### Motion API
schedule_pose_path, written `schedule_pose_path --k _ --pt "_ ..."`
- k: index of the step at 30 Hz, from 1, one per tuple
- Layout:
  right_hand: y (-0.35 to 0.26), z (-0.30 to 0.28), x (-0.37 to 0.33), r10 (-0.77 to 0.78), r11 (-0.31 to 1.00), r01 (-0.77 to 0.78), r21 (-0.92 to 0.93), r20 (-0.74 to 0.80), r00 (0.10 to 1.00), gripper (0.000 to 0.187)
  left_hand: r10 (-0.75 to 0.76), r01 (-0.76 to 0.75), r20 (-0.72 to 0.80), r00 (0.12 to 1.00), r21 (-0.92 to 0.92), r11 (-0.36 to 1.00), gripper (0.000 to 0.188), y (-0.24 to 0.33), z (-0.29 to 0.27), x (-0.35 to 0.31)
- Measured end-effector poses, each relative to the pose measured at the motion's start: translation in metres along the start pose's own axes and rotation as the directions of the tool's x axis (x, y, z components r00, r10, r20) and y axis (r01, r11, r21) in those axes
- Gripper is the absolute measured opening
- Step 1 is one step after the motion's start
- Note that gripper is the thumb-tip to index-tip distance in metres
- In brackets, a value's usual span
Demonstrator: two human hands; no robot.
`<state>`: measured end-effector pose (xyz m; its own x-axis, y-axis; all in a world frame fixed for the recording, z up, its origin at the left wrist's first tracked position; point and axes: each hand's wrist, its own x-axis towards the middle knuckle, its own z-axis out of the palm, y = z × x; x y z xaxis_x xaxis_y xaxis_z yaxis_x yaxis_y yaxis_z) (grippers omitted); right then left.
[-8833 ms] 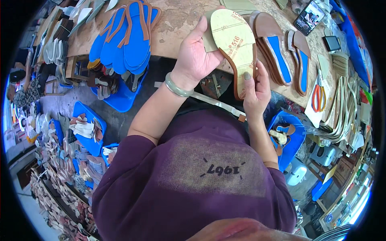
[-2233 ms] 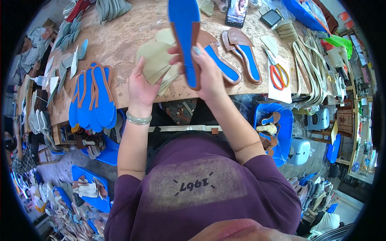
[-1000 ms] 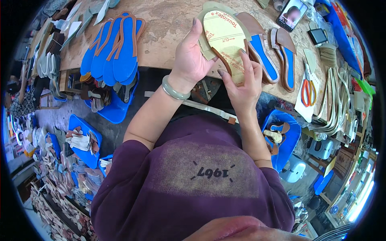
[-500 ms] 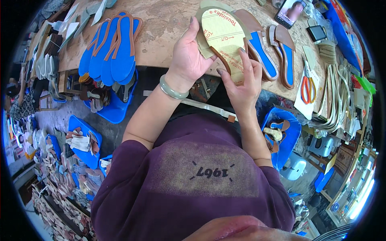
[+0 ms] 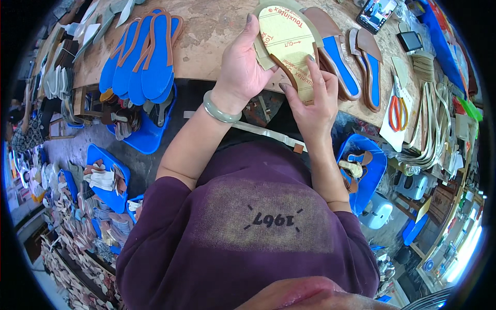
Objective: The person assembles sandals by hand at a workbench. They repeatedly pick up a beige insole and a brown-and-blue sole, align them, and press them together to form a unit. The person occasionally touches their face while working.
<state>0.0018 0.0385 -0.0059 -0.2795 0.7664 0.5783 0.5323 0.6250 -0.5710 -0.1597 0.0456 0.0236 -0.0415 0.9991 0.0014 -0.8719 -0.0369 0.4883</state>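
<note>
Over the workbench edge I hold a shoe insole (image 5: 289,41) with its pale yellow, red-printed side facing up and a brown trim along the side of its narrow part. My left hand (image 5: 241,70) is closed on the left of its wide end, thumb at the rim. Around the narrow end, the fingers of my right hand (image 5: 319,106) grip, index finger on the printed face and thumb by the trim. Grey-green material (image 5: 264,57) shows beneath the insole. To the right lie blue-lined brown slippers (image 5: 345,72), partly covered by my right hand.
Several blue insoles with brown trim (image 5: 137,82) overlap at the bench's left. A phone (image 5: 375,15), orange-handled scissors (image 5: 398,112) and bundled pale strips (image 5: 428,116) lie on the right. Blue bins (image 5: 372,178) with shoe pieces stand below the bench on both sides.
Both hands keep their hold on the insole, which has shifted slightly. The right index finger sits slightly lower on the printed face. The phone's screen picture has changed.
</note>
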Motion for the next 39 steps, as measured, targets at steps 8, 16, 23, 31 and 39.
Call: schedule_pose_path --k 8,16,23,31,39 --pt "-0.002 0.001 0.000 0.036 0.999 -0.035 -0.033 0.029 0.999 0.065 0.054 -0.051 -0.019 0.998 0.112 0.992 0.049 -0.002 -0.006 0.001" --pt "-0.001 -0.001 0.001 0.101 0.990 -0.104 0.100 0.033 0.994 0.064 -0.024 0.025 0.013 1.000 -0.086 0.996 0.052 -0.003 -0.011 0.003" --pt "0.009 -0.008 0.007 0.036 0.994 -0.025 0.106 -0.103 0.994 0.062 -0.008 0.008 0.019 1.000 -0.020 1.000 0.058 -0.002 -0.012 0.006" --pt "0.002 0.001 0.003 -0.031 0.999 0.033 0.029 -0.057 0.998 0.068 -0.011 0.013 0.034 0.999 -0.061 0.998 0.058 -0.004 -0.002 0.002" --pt "0.000 0.000 0.003 -0.016 0.999 0.017 0.029 -0.044 0.999 0.068 -0.003 0.003 -0.005 1.000 -0.056 0.998 0.058 -0.003 -0.002 0.000"
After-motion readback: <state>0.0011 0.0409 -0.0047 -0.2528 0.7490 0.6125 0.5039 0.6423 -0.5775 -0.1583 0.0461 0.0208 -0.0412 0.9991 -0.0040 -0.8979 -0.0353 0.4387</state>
